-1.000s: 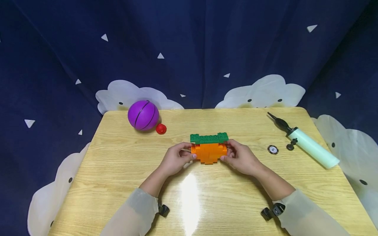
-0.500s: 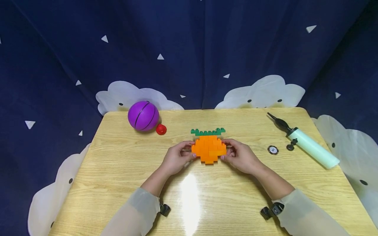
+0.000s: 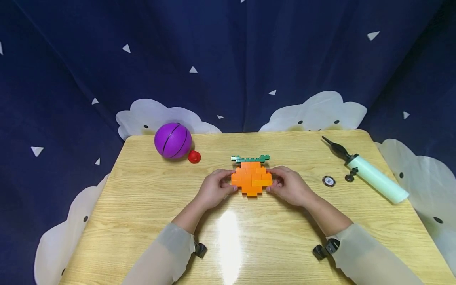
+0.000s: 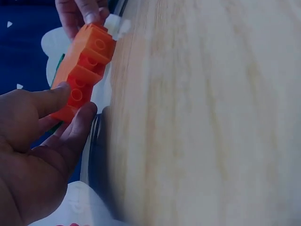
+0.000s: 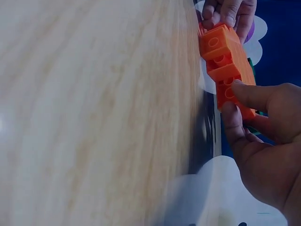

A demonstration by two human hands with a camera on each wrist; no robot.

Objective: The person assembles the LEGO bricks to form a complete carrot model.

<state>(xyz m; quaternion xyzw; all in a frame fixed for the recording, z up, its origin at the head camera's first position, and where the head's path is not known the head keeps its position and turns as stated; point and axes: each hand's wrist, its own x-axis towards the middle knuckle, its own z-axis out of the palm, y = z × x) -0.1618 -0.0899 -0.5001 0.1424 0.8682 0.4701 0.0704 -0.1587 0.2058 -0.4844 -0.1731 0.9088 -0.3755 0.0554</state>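
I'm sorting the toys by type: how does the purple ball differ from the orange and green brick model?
The purple ball is round and smooth with dark seam lines; the brick model is blocky and studded. The ball is one colour; the model is orange with a green top row. The ball sits untouched near the table's far left; the model is gripped by the left hand and right hand. Both are on the table.

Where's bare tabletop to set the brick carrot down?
Free: the left half of the table, below the purple ball and red cap; also the strip between both forearms. Crowded: the right side, with the pump, black disc and small black fitting.
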